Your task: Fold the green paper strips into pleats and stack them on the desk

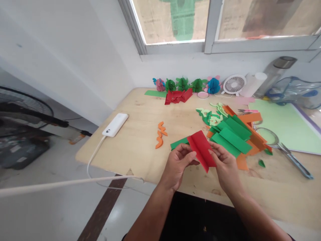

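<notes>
A creased piece of red paper is held between both hands above the front of the wooden table. My left hand pinches its left edge, and my right hand grips its right side. Behind my left hand lies a green strip. Folded green papers overlap orange papers to the right of my hands. Orange curved cutouts lie farther left. Folded red paper pieces rest near the wall.
Scissors lie at the right, beside a light green sheet. A white power bank with a cable sits left. Along the wall stand paper figures, a small fan and a bottle.
</notes>
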`<control>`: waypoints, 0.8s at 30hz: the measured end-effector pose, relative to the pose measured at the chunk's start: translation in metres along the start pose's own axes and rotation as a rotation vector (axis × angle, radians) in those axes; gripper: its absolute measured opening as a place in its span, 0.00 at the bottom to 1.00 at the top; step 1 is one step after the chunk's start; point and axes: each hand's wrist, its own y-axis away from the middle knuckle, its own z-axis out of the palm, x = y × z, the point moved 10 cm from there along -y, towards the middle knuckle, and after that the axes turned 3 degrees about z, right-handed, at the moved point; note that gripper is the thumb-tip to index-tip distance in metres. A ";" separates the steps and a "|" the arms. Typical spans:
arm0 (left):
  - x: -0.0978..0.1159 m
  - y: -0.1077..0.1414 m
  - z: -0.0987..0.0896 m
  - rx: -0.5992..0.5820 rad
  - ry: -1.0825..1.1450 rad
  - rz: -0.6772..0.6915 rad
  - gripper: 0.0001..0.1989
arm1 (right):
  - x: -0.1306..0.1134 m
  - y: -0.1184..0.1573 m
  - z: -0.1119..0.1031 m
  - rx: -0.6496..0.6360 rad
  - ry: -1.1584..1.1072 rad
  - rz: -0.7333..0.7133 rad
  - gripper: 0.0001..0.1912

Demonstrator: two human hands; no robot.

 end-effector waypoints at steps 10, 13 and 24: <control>-0.002 0.004 -0.006 0.053 0.158 -0.047 0.18 | -0.001 0.009 0.009 -0.010 0.035 -0.045 0.19; 0.000 0.005 -0.012 0.134 0.151 -0.016 0.19 | 0.001 0.014 0.013 -0.021 0.080 -0.051 0.18; 0.012 0.013 -0.016 0.258 0.022 0.195 0.14 | -0.006 0.031 0.012 -0.066 0.366 -0.160 0.18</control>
